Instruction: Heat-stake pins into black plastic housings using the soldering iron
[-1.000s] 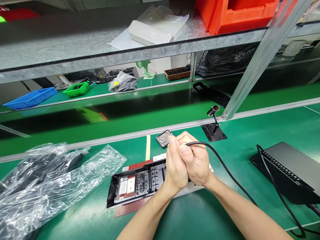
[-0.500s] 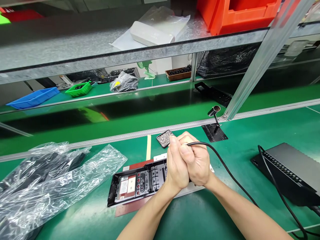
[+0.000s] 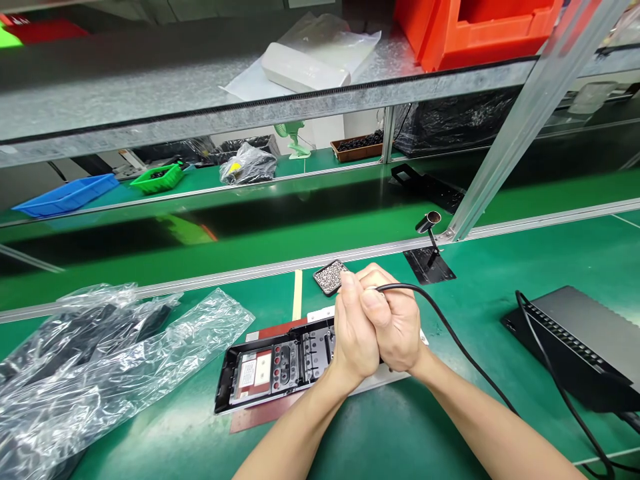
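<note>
Though the view's drifting a hair from a second ago, the left hand [image 3: 356, 333] is still closing against the right hand [image 3: 399, 327], which is gripping the end of a black cable [image 3: 441, 323], innards hidden, over a black plastic housing [image 3: 287, 368] lying on a reddish mat [image 3: 253, 419].

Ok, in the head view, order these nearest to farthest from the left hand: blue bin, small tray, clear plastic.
1. Small tray, just beyond the left hand.
2. Clear plastic, on the bench at left.
3. Blue bin, background, far left.
</note>
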The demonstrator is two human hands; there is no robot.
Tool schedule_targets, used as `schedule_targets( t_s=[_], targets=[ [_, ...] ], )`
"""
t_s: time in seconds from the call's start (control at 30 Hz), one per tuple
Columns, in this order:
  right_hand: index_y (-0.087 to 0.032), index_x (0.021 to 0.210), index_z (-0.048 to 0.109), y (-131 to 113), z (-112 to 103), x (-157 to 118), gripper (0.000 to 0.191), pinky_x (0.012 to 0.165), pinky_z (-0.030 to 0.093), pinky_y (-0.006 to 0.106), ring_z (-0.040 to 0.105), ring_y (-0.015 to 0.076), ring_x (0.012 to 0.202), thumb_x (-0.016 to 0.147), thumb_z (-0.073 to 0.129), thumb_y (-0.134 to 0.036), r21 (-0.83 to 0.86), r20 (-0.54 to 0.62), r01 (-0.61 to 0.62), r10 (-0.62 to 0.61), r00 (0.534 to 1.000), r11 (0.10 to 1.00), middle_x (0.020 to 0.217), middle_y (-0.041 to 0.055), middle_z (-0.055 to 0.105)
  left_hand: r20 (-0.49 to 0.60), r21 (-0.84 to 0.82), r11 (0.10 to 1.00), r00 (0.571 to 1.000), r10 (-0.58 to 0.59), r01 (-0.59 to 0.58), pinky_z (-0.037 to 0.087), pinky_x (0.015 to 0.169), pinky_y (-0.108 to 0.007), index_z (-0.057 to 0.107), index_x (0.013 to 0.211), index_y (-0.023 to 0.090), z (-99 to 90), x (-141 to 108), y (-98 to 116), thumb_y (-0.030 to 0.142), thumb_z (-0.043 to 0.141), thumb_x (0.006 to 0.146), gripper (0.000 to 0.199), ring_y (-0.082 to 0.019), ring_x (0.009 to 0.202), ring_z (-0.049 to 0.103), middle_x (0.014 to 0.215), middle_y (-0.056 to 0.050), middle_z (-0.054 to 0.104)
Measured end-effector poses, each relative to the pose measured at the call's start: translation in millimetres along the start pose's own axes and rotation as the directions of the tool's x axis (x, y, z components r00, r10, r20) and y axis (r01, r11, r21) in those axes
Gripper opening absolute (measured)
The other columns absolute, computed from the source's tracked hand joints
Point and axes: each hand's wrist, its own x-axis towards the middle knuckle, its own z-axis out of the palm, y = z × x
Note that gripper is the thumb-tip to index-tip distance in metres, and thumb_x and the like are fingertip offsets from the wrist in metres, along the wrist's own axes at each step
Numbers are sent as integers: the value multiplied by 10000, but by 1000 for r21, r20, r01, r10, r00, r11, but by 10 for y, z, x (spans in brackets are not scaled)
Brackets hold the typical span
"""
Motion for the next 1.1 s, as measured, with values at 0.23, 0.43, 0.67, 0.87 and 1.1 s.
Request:
schedule_targets(
  t_s=[0.23, 0.43, 0.67, 0.87, 1.1],
  targets=[
    [-204, 795, 655, 16, -15, -7, 311, 758, 492, 368, 626, 194, 817, 1035, 486, -308, -3, -1, -6, 6, 1000, 1000, 831, 48, 675, -45, 45, 999, 999, 8, -6, 644, 754, -408, 612, 992, 183, 37, -18, -70, 875, 327, 900, 754, -225, 737, 650, 843, -126, 685],
    [-208, 804, 670, 9, -15, -16, 320, 756, 507, 385, 633, 211, 824, 1034, 482, -325, -6, -3, -18, 17, 1000, 1000, 827, 56, 693, -74, 32, 999, 997, 18, -16, 622, 786, -401, 592, 1031, 205, 51, -39, -148, 876, 357, 892, 724, -224, 754, 651, 859, -110, 670],
    [-218, 793, 662, 6, -19, -23, 322, 752, 506, 393, 629, 212, 814, 1034, 476, -324, -26, 3, -26, 26, 1000, 999, 819, 55, 690, -6, 40, 998, 999, 41, -41, 613, 783, -419, 615, 1017, 186, 8, -23, -57, 820, 340, 943, 695, -239, 790, 666, 871, -124, 688],
    [-212, 775, 655, 21, -21, -39, 334, 751, 509, 392, 621, 213, 796, 1030, 486, -343, -2, -22, -26, 26, 999, 1000, 781, 54, 658, 70, 14, 997, 995, 69, -70, 602, 758, -364, 617, 997, 190, 6, -11, -27, 781, 307, 975, 668, -212, 781, 668, 894, -124, 704],
    [-205, 804, 668, -4, -12, -22, 331, 745, 505, 386, 631, 209, 808, 1037, 475, -340, -30, 1, -31, 31, 1000, 999, 820, 58, 684, 27, 31, 998, 998, 57, -58, 613, 825, -400, 618, 1133, 154, -3, -45, -97, 803, 313, 958, 738, -250, 885, 718, 987, -165, 739]
  ],
)
